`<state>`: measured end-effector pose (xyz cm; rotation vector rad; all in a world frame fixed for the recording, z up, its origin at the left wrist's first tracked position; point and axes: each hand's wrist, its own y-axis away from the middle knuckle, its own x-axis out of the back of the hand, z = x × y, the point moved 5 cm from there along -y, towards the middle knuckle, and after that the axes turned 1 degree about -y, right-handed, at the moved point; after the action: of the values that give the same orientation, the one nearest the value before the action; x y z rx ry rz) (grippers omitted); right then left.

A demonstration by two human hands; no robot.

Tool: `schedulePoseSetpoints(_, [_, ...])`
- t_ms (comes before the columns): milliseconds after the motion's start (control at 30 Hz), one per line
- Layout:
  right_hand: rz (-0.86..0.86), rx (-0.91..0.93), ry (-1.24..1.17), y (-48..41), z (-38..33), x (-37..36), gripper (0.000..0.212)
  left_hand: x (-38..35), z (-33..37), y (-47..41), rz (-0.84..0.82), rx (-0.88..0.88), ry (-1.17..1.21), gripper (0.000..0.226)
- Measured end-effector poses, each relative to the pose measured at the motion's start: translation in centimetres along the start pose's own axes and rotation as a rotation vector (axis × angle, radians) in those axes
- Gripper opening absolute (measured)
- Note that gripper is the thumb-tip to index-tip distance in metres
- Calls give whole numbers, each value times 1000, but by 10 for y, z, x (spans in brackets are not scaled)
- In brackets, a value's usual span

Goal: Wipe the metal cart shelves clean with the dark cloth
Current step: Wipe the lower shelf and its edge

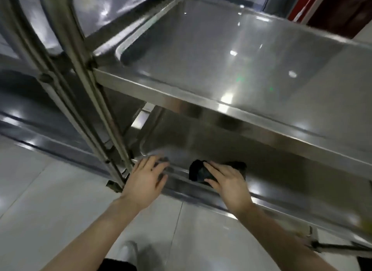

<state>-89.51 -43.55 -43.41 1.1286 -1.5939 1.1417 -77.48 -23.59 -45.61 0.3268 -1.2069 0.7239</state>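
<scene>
The steel cart has an upper shelf (231,55) and a lower shelf (231,147) beneath it. A crumpled dark cloth (198,171) lies at the lower shelf's front rim. My right hand (227,182) presses down on the cloth with fingers spread flat over it. My left hand (148,177) rests on the front rim of the lower shelf near its left corner, fingers relaxed and holding nothing. Part of the cloth is hidden under my right hand.
The cart's upright steel posts (96,101) stand just left of my left hand. A second steel cart or counter (40,109) sits further left. Grey floor tiles (50,200) lie below, and a dark door (342,10) stands at the top right.
</scene>
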Motion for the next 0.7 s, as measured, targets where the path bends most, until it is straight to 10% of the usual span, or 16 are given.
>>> schedulePoseSetpoints(700, [-141,-377,-39,-143,100,-77,55,-37,-42,9,379,-154,-41,38])
